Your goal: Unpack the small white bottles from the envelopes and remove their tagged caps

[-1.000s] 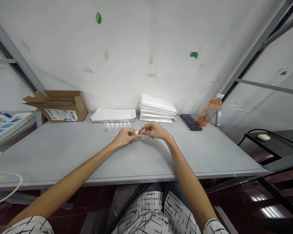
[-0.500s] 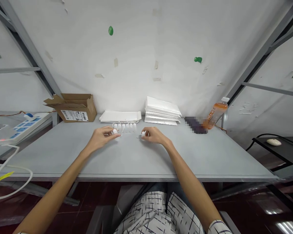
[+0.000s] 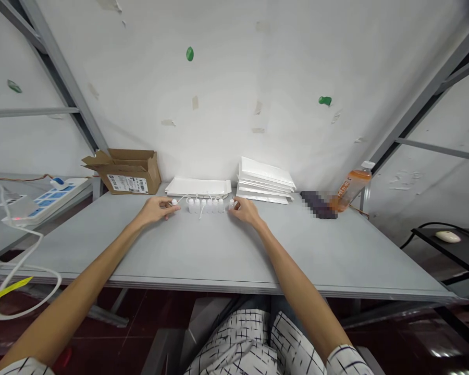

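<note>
Several small white bottles [image 3: 206,206] stand in a row on the grey table [image 3: 219,250], with thin white strings or tips at their tops. Left of the row, my left hand [image 3: 157,209] is closed on a small white bottle [image 3: 174,202], whose top shows between thumb and fingers. At the row's right end, my right hand [image 3: 244,210] pinches another small white bottle [image 3: 232,203], which is upright and close to the last one in the row.
Behind the row lie a flat white stack [image 3: 198,186] and a taller pile of white envelopes [image 3: 263,179]. An open cardboard box [image 3: 130,172] is at the back left. An orange drink bottle [image 3: 352,187] leans at the right by a blurred dark object [image 3: 318,204]. A power strip [image 3: 52,199] sits far left.
My left hand has moved left, away from the row, with its bottle. My right hand has brought its bottle back and up beside the row's right end. The view has shifted slightly.
</note>
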A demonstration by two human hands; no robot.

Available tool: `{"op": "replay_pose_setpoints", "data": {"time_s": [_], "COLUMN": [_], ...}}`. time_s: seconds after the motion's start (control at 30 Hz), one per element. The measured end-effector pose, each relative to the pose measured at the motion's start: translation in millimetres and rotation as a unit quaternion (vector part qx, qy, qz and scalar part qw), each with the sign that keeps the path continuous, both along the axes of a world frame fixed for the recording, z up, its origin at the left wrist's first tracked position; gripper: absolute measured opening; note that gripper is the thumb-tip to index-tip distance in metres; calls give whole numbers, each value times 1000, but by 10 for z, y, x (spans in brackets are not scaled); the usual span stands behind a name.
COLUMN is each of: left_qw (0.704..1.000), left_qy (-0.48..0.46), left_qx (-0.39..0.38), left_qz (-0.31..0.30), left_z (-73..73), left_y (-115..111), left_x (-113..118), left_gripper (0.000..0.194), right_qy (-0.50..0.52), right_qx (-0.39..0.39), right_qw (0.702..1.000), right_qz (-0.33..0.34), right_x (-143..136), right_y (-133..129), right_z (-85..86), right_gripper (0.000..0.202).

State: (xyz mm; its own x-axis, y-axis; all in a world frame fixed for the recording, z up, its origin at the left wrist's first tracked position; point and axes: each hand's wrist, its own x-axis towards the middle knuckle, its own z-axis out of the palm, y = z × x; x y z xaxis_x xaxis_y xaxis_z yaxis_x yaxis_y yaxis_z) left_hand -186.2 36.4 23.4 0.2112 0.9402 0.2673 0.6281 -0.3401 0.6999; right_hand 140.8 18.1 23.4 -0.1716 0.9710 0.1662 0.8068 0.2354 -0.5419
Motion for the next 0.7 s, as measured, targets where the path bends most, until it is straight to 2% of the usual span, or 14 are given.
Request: {"op": "replay_pose_setpoints", "data": {"time_s": [0.27,0.5,0.6,0.7], "left_qw": [998,997,997,997], "left_qy": [-30,-46,-45,-33], "left_qx": [-39,-50,-59,-69], "left_qz": [-34,-37,-38,-19], "left_z": [-58,-80,-82,-55], "left_y": [147,150,129,98], "left_x": [104,192,193,137], "left_gripper": [47,47,52,66], "right_qy": [7,-1,0,11], "right_qx": [7,18,17,12], "right_qw": [1000,1000,1000,1000], "right_qz": [-17,-14,-12,-3], "right_x": [-64,-72,-67,-41], "right_y": [82,104,92,91], "right_z": [-52,-95,-87,-87], "right_gripper": [20,16,15,21]}}
